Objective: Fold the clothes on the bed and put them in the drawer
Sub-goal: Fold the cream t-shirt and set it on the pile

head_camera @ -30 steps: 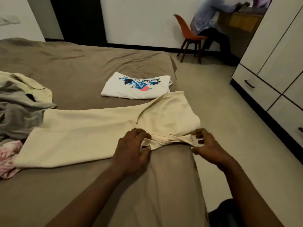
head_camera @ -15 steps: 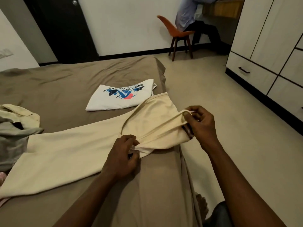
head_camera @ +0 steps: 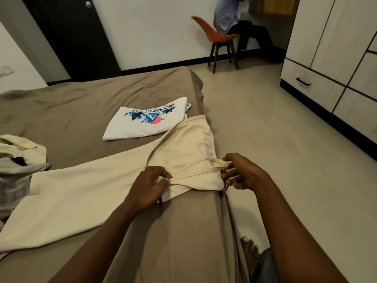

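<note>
Cream trousers (head_camera: 85, 193): spread flat across the bed (head_camera: 179, 231), waist end at its right edge. Left hand (head_camera: 148, 188) pinches a fold of the waist fabric; right hand (head_camera: 242, 173) grips the bunched waistband at the edge. Folded white printed T-shirt (head_camera: 146, 121): just beyond. Unfolded clothes (head_camera: 18, 166): far left.

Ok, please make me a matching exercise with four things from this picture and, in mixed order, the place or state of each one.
1 cream trousers
2 white T-shirt
3 orange chair
4 drawer

a folded on the bed
b shut, dark handle showing
c on the floor near the wall
d held by left hand and right hand

Pairs: 1-d, 2-a, 3-c, 4-b.
</note>
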A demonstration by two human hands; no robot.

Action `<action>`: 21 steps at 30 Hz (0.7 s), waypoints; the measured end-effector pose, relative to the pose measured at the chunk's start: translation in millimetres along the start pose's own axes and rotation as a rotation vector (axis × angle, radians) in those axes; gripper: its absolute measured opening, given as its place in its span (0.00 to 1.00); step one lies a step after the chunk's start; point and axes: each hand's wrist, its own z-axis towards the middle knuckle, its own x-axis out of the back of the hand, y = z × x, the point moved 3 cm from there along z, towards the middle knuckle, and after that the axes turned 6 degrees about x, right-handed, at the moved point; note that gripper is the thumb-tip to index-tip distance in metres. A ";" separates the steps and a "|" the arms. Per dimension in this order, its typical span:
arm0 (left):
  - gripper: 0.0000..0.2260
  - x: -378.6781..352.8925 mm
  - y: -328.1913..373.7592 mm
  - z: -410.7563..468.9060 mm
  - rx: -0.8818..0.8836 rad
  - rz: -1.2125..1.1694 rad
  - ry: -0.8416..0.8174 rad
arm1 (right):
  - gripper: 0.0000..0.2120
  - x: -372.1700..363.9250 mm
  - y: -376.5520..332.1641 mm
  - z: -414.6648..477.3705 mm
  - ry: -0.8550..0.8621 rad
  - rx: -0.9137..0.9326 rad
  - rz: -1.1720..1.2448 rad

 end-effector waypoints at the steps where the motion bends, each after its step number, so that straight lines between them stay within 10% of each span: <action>1: 0.04 1.9 -1.2 0.6 0.004 0.008 -0.012 | 0.12 -1.3 0.7 -2.3 -0.064 -0.033 -0.030; 4: 0.06 5.8 -1.8 -0.2 0.003 0.018 0.007 | 0.05 -2.5 -2.1 2.9 -0.040 0.108 -0.179; 9: 0.06 2.1 -13.6 -0.8 0.003 -0.046 0.076 | 0.11 7.9 -20.3 17.8 0.550 0.606 -0.081; 14: 0.10 -3.9 -22.5 -11.8 -0.092 0.084 0.247 | 0.24 9.0 4.9 22.5 0.331 0.216 -0.568; 21: 0.10 -20.6 -9.1 -42.6 -0.385 0.287 0.185 | 0.12 -9.8 21.4 11.3 -0.035 -0.093 -0.110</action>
